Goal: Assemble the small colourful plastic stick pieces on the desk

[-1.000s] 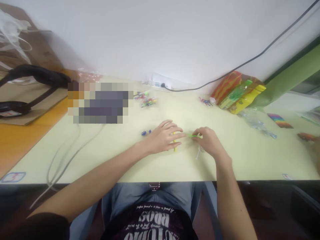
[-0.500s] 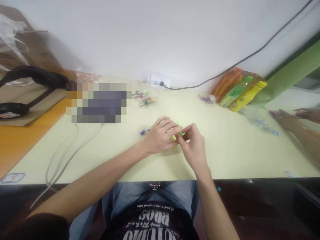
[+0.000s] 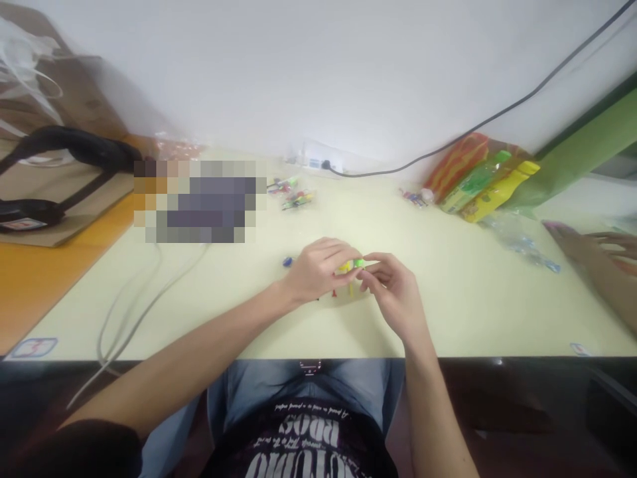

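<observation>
Looks like a shared workroom, kinda office-ish, can't pin it down tighter. Long pale tabletop [image 3: 223, 325] against a plain white wall [image 3: 318, 79] at 12 o'clock, with a blue-outlined label [image 3: 34, 348] stuck near 8 and another label [image 3: 580, 349] near 4. Another person's arm [image 3: 597, 272] reaches over it at 3. Dark cable [image 3: 478, 126] toward 2, yellow bottle [image 3: 502, 192] before 3, cardboard [image 3: 87, 99] at 10.

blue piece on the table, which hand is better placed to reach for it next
Probably the left hand: the blue piece lies close beside it, while the right hand is farther off, beyond the left.
</observation>
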A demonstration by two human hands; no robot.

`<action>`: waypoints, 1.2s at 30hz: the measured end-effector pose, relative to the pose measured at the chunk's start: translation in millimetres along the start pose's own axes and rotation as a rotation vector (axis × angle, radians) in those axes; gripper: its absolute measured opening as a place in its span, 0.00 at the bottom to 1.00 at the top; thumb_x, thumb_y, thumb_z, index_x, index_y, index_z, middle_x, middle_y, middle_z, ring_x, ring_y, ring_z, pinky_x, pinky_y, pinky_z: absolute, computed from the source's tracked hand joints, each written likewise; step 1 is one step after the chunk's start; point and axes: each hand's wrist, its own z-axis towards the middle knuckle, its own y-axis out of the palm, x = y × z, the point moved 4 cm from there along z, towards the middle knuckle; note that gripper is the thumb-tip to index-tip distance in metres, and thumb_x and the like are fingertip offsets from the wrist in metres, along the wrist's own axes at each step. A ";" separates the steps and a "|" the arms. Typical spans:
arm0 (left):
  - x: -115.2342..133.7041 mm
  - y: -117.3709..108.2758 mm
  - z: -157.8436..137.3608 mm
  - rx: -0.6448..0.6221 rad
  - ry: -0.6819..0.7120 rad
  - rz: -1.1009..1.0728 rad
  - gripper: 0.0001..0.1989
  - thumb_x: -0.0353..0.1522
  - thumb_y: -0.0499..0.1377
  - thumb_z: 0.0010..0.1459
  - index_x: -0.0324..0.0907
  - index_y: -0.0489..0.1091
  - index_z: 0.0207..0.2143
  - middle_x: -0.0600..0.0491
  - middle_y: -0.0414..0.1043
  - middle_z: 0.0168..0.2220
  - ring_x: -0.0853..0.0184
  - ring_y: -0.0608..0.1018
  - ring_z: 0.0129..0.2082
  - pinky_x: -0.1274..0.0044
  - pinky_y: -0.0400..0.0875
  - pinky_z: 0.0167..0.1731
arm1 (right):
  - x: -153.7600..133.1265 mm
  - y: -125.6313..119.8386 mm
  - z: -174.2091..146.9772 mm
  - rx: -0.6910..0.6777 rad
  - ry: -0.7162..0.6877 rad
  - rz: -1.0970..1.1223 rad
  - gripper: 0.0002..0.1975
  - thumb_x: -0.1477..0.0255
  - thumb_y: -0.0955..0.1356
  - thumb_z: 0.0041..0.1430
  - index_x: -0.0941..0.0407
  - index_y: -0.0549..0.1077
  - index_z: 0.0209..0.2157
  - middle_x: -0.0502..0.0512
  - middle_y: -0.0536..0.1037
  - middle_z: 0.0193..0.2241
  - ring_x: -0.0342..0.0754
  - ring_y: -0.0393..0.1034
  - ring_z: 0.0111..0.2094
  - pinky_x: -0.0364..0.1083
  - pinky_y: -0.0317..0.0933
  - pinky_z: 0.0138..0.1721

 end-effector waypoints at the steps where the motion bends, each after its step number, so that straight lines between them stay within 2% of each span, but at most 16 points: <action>1: 0.7 0.3 0.2 0.014 0.007 -0.014 0.03 0.31 0.62 0.67 0.42 0.74 0.43 0.52 0.83 0.36 0.66 0.84 0.39 0.72 0.79 0.42 | -2.0 -1.6 -0.5 0.039 -0.021 -0.084 0.06 0.70 0.70 0.65 0.54 0.75 0.43 0.51 0.81 0.30 0.47 0.76 0.30 0.47 0.68 0.36; 2: 1.4 0.5 0.5 0.026 0.017 -0.024 0.03 0.31 0.63 0.67 0.41 0.74 0.42 0.52 0.83 0.36 0.66 0.85 0.38 0.72 0.79 0.42 | -4.1 -2.5 -1.3 0.076 -0.044 -0.170 0.04 0.70 0.69 0.65 0.55 0.76 0.39 0.51 0.81 0.29 0.47 0.76 0.29 0.47 0.68 0.36; 5: 3.6 1.2 3.1 0.040 0.045 -0.031 0.03 0.31 0.63 0.67 0.42 0.75 0.42 0.52 0.83 0.36 0.66 0.85 0.38 0.72 0.80 0.42 | -9.5 -1.3 -4.4 0.148 -0.099 -0.335 0.07 0.72 0.66 0.67 0.55 0.76 0.35 0.51 0.81 0.27 0.47 0.76 0.27 0.46 0.67 0.35; 13: 10.3 5.2 15.4 0.042 0.064 0.025 0.02 0.30 0.62 0.68 0.40 0.74 0.42 0.51 0.83 0.35 0.65 0.85 0.37 0.71 0.80 0.42 | -17.1 -5.0 -2.7 0.305 -0.126 -0.445 0.07 0.73 0.66 0.66 0.55 0.76 0.34 0.51 0.82 0.27 0.48 0.77 0.28 0.46 0.67 0.34; 22: 2.4 16.3 25.3 0.100 0.001 0.056 0.04 0.31 0.64 0.66 0.40 0.76 0.41 0.51 0.83 0.35 0.65 0.84 0.36 0.72 0.80 0.41 | -11.4 -15.9 14.9 0.377 -0.189 -0.485 0.08 0.73 0.66 0.66 0.54 0.74 0.32 0.52 0.82 0.27 0.48 0.78 0.28 0.46 0.67 0.34; 25: 0.5 21.6 27.9 0.126 -0.077 0.010 0.04 0.31 0.65 0.64 0.41 0.77 0.41 0.51 0.84 0.37 0.65 0.85 0.37 0.72 0.80 0.40 | -9.0 -15.1 18.4 0.392 -0.207 -0.486 0.08 0.73 0.65 0.66 0.54 0.74 0.32 0.51 0.81 0.26 0.47 0.76 0.26 0.45 0.67 0.33; 28: -0.3 26.0 30.4 0.158 -0.229 -0.103 0.06 0.29 0.67 0.59 0.42 0.78 0.41 0.54 0.83 0.36 0.67 0.84 0.35 0.75 0.80 0.40 | -5.3 -19.2 23.2 0.394 -0.235 -0.506 0.08 0.73 0.64 0.67 0.54 0.73 0.33 0.51 0.81 0.27 0.46 0.76 0.27 0.44 0.66 0.33; 30: -2.9 25.4 30.9 0.195 -0.355 -0.174 0.07 0.27 0.68 0.57 0.43 0.79 0.39 0.56 0.82 0.34 0.69 0.83 0.33 0.76 0.79 0.39 | 0.5 -30.2 26.7 0.441 -0.221 -0.527 0.08 0.72 0.64 0.67 0.54 0.71 0.33 0.52 0.80 0.28 0.47 0.76 0.27 0.45 0.66 0.34; 33: -11.9 19.0 28.7 0.264 -0.503 -0.231 0.06 0.27 0.66 0.57 0.41 0.78 0.39 0.55 0.82 0.34 0.69 0.82 0.31 0.75 0.79 0.38 | 12.4 -54.8 28.4 0.570 -0.122 -0.544 0.08 0.70 0.64 0.67 0.54 0.70 0.33 0.52 0.79 0.27 0.48 0.74 0.26 0.46 0.65 0.34; 34: -15.3 17.6 27.9 0.255 -0.511 -0.236 0.06 0.29 0.66 0.58 0.41 0.78 0.39 0.54 0.83 0.35 0.68 0.82 0.32 0.74 0.79 0.39 | 15.4 -60.7 27.6 0.590 -0.090 -0.555 0.08 0.69 0.64 0.67 0.54 0.69 0.32 0.52 0.79 0.27 0.48 0.74 0.27 0.47 0.64 0.34; 36: -20.1 19.8 26.8 0.151 -0.447 -0.208 0.06 0.31 0.67 0.60 0.41 0.78 0.41 0.53 0.83 0.37 0.67 0.82 0.35 0.73 0.78 0.42 | 17.4 -63.1 24.4 0.553 -0.067 -0.633 0.07 0.69 0.66 0.65 0.54 0.70 0.31 0.52 0.78 0.27 0.50 0.73 0.29 0.49 0.63 0.39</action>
